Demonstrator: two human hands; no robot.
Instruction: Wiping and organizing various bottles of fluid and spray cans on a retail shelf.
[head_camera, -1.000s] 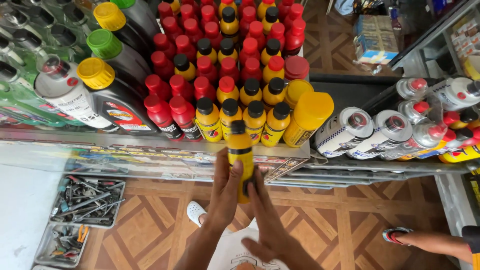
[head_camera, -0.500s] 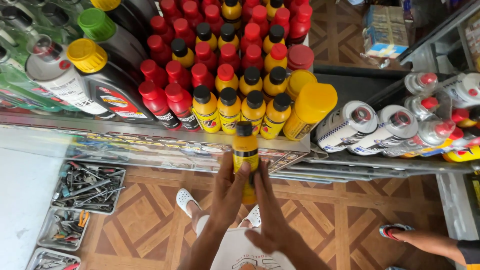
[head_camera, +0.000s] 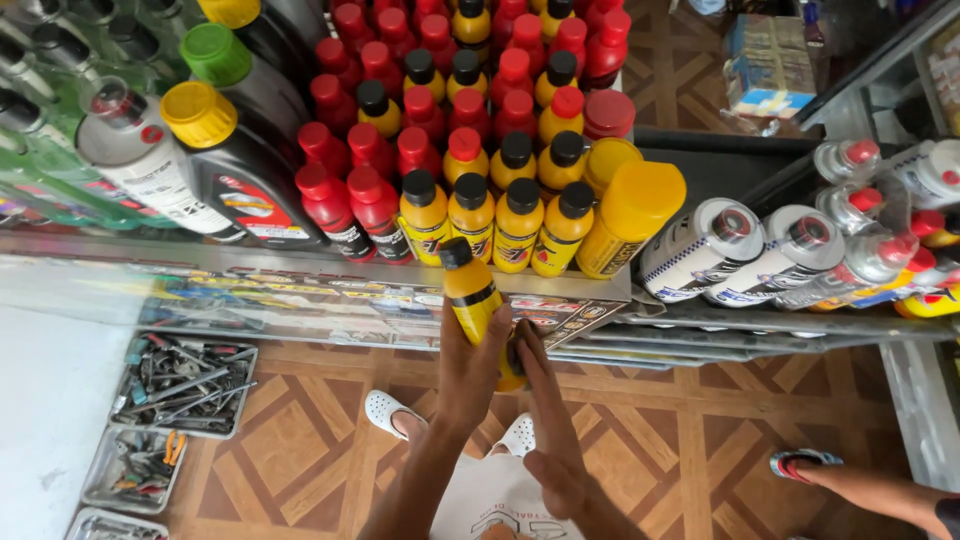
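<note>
Shelf (head_camera: 300, 262): red and yellow bottles in rows | near: yellow bottle (head_camera: 473, 295) clasped by left hand (head_camera: 470, 365), right hand (head_camera: 545, 410) fingertips touching it | tool trays (head_camera: 180, 385) on floor, left.

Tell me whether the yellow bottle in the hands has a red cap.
No: the yellow bottle, gripped by the left hand with the right hand alongside it, has a black cap.
</note>
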